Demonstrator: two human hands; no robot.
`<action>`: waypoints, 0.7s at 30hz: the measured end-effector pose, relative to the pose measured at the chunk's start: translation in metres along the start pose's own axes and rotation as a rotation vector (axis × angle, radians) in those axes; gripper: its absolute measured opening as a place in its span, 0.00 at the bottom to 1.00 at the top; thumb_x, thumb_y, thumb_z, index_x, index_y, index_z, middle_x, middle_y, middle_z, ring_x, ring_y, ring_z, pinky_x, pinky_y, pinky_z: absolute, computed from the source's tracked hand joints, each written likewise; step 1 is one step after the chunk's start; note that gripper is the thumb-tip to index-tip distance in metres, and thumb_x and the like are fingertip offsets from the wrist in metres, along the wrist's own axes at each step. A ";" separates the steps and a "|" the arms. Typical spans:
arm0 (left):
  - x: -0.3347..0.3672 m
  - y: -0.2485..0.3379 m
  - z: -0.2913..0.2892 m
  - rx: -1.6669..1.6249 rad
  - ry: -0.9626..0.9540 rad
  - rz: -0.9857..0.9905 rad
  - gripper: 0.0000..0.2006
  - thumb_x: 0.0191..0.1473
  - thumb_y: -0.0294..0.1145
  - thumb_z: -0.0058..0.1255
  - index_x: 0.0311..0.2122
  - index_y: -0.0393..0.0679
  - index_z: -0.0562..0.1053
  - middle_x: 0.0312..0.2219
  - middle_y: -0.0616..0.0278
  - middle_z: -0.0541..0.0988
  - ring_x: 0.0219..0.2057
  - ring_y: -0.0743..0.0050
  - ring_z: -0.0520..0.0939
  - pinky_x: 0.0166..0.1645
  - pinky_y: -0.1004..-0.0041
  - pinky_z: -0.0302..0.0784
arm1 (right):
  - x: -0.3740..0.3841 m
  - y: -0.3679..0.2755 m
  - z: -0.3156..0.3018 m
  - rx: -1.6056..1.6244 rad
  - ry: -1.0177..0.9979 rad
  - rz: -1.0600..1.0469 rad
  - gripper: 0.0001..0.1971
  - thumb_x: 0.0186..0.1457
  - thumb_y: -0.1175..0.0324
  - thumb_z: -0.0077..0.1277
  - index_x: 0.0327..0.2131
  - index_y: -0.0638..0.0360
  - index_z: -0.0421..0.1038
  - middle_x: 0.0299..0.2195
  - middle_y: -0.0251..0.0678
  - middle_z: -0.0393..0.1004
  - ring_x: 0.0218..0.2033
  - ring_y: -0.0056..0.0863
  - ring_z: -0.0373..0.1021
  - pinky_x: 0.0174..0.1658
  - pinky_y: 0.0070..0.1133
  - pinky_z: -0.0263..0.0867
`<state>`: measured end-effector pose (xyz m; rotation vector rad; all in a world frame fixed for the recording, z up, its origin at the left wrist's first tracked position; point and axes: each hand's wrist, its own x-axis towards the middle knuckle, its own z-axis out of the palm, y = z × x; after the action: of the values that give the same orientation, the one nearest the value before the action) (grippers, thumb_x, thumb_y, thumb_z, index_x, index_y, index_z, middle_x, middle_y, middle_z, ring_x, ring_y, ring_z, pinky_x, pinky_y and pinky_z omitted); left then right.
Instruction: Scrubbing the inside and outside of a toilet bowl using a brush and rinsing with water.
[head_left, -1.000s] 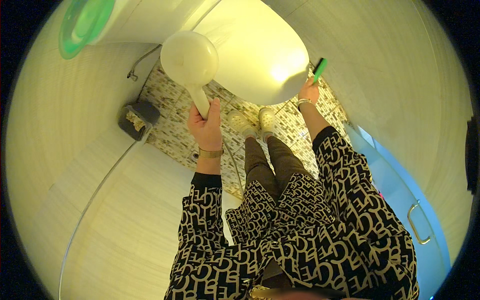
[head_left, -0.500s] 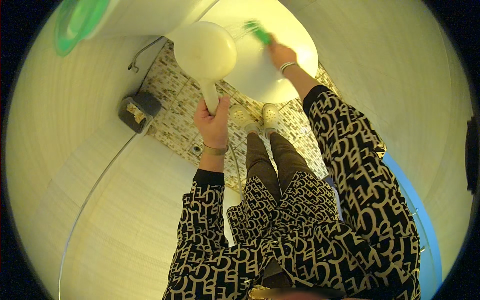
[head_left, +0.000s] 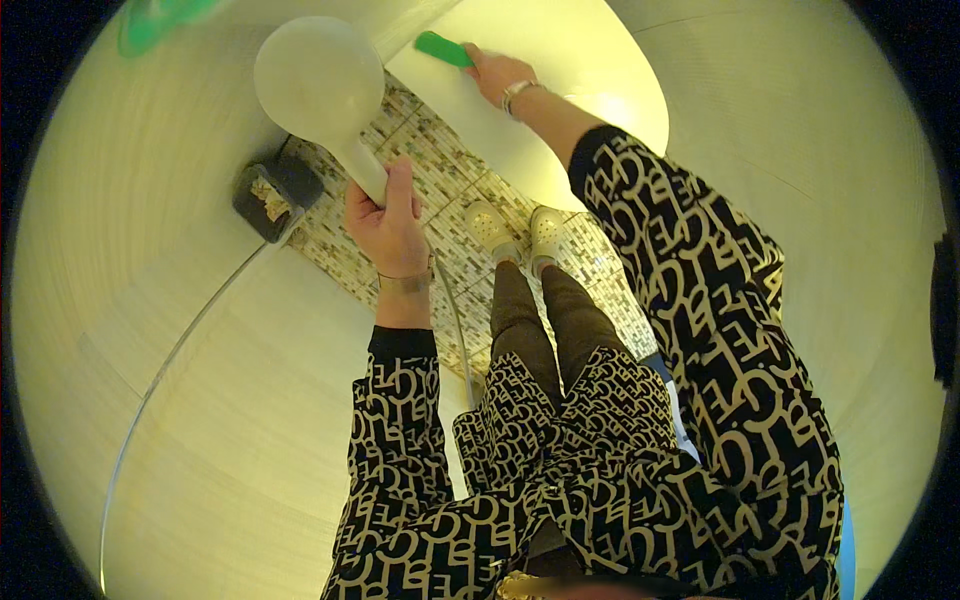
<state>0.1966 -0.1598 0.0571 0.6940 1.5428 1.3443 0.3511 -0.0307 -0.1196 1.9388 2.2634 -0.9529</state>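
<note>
My left hand is closed round the handle of a large round white shower head, held out at the upper left. A thin hose hangs below that wrist. My right hand grips a green brush, its bristles not clearly visible from here. It is over the left side of a big glossy white rounded fixture, which looks like a washbasin. I cannot tell whether the brush touches its surface. The shower head is left of the brush, apart from it.
Mosaic tiles cover the floor, where my feet stand in light clogs. To the left sits a dark grey bin with crumpled pale stuff in it. A green rim shows at the upper left, blurred. Pale walls curve around.
Both hands have moved left: the shower head has swung to the upper left, and the brush has shifted left across the white fixture. Water streaks seen near the brush earlier no longer show.
</note>
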 end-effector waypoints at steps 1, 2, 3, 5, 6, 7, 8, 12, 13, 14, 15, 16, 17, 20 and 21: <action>0.004 0.002 -0.002 -0.003 0.006 0.003 0.07 0.52 0.27 0.53 0.26 0.44 0.67 0.14 0.72 0.66 0.12 0.88 0.61 0.17 0.82 0.55 | 0.014 -0.001 -0.006 -0.065 -0.020 -0.018 0.19 0.60 0.57 0.35 0.54 0.43 0.55 0.30 0.45 0.75 0.32 0.44 0.72 0.33 0.39 0.67; 0.007 0.004 -0.004 -0.007 0.012 0.006 0.06 0.51 0.27 0.53 0.26 0.44 0.67 0.13 0.72 0.65 0.12 0.87 0.60 0.17 0.82 0.54 | 0.029 0.000 -0.015 -0.132 -0.040 -0.036 0.19 0.60 0.57 0.34 0.54 0.43 0.55 0.31 0.45 0.75 0.33 0.43 0.73 0.34 0.39 0.67; 0.010 0.003 -0.009 -0.008 0.023 -0.001 0.06 0.51 0.27 0.53 0.26 0.44 0.67 0.13 0.72 0.65 0.12 0.87 0.60 0.17 0.82 0.54 | 0.039 0.008 -0.024 -0.156 -0.046 -0.026 0.19 0.61 0.56 0.34 0.54 0.41 0.55 0.31 0.45 0.75 0.33 0.43 0.73 0.35 0.38 0.67; 0.018 0.005 -0.028 0.008 0.033 0.052 0.07 0.51 0.27 0.54 0.26 0.44 0.67 0.13 0.71 0.66 0.12 0.87 0.61 0.17 0.82 0.55 | 0.044 0.017 -0.039 0.006 0.068 0.167 0.19 0.61 0.56 0.35 0.51 0.53 0.59 0.28 0.42 0.72 0.27 0.37 0.68 0.29 0.32 0.65; 0.021 0.012 -0.054 0.049 0.068 0.064 0.07 0.51 0.27 0.54 0.26 0.44 0.67 0.13 0.71 0.66 0.12 0.87 0.61 0.17 0.82 0.55 | 0.033 -0.007 -0.053 0.218 0.094 0.296 0.20 0.62 0.58 0.36 0.48 0.64 0.62 0.23 0.38 0.70 0.19 0.29 0.64 0.23 0.24 0.63; 0.022 0.008 -0.050 0.021 0.087 0.067 0.07 0.51 0.27 0.54 0.26 0.44 0.67 0.13 0.71 0.66 0.13 0.87 0.61 0.17 0.82 0.55 | 0.038 0.028 -0.069 0.153 0.037 0.366 0.24 0.63 0.57 0.28 0.57 0.61 0.53 0.28 0.43 0.73 0.25 0.36 0.69 0.27 0.29 0.66; 0.024 0.005 -0.061 0.023 0.121 0.066 0.07 0.50 0.27 0.55 0.26 0.44 0.67 0.13 0.70 0.67 0.13 0.87 0.62 0.17 0.82 0.56 | 0.030 0.038 -0.074 0.213 0.058 0.383 0.23 0.63 0.60 0.29 0.57 0.61 0.53 0.30 0.45 0.75 0.27 0.37 0.72 0.28 0.31 0.67; 0.032 -0.006 -0.070 -0.059 0.167 0.025 0.07 0.52 0.28 0.54 0.26 0.43 0.67 0.16 0.72 0.67 0.13 0.89 0.62 0.17 0.82 0.58 | 0.022 0.095 -0.053 -0.058 0.213 0.491 0.21 0.60 0.50 0.29 0.50 0.52 0.54 0.31 0.50 0.75 0.34 0.50 0.73 0.35 0.41 0.68; 0.033 -0.009 -0.072 -0.079 0.188 0.023 0.07 0.52 0.28 0.54 0.26 0.43 0.68 0.16 0.72 0.67 0.13 0.89 0.62 0.17 0.82 0.57 | 0.013 0.087 -0.037 -0.072 0.243 0.482 0.22 0.60 0.50 0.30 0.53 0.51 0.52 0.29 0.49 0.75 0.31 0.49 0.73 0.33 0.40 0.68; 0.033 -0.010 -0.081 -0.077 0.214 0.021 0.07 0.52 0.27 0.54 0.27 0.43 0.68 0.16 0.72 0.67 0.13 0.89 0.62 0.17 0.82 0.57 | 0.004 0.060 -0.023 -0.050 0.188 0.512 0.22 0.61 0.53 0.31 0.56 0.48 0.50 0.30 0.48 0.75 0.30 0.46 0.74 0.33 0.39 0.69; 0.033 -0.006 -0.085 -0.067 0.232 0.029 0.07 0.52 0.27 0.54 0.27 0.43 0.68 0.16 0.72 0.67 0.13 0.89 0.62 0.17 0.82 0.57 | -0.002 0.036 -0.011 -0.101 0.200 0.420 0.22 0.61 0.56 0.33 0.57 0.45 0.48 0.31 0.46 0.74 0.29 0.46 0.73 0.32 0.39 0.69; 0.033 -0.007 -0.081 -0.076 0.218 0.007 0.07 0.51 0.27 0.55 0.27 0.43 0.68 0.16 0.72 0.67 0.14 0.90 0.62 0.17 0.83 0.57 | -0.006 0.029 -0.004 -0.170 0.221 0.340 0.23 0.60 0.58 0.34 0.58 0.43 0.47 0.32 0.45 0.74 0.28 0.45 0.73 0.31 0.38 0.69; 0.034 -0.007 -0.077 -0.083 0.202 -0.015 0.06 0.51 0.27 0.55 0.27 0.43 0.69 0.16 0.73 0.67 0.14 0.90 0.63 0.17 0.83 0.56 | -0.004 0.028 -0.003 -0.176 0.220 0.337 0.23 0.60 0.58 0.34 0.58 0.43 0.47 0.32 0.45 0.74 0.28 0.45 0.73 0.31 0.38 0.69; 0.033 -0.013 -0.074 -0.103 0.131 -0.067 0.06 0.50 0.27 0.56 0.27 0.42 0.70 0.16 0.73 0.68 0.15 0.91 0.63 0.18 0.83 0.56 | 0.000 0.033 0.002 -0.354 0.286 0.070 0.24 0.58 0.63 0.38 0.58 0.41 0.49 0.36 0.41 0.73 0.33 0.43 0.72 0.35 0.40 0.67; 0.035 -0.016 -0.073 -0.103 0.127 -0.075 0.06 0.50 0.27 0.56 0.27 0.42 0.70 0.16 0.73 0.68 0.15 0.91 0.63 0.18 0.83 0.56 | 0.006 0.036 -0.001 -0.437 0.408 0.027 0.23 0.59 0.62 0.38 0.58 0.38 0.50 0.37 0.40 0.72 0.38 0.40 0.70 0.38 0.40 0.65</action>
<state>0.1196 -0.1643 0.0283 0.4905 1.5712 1.4227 0.3826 -0.0232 -0.1365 2.0811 2.3585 -0.0337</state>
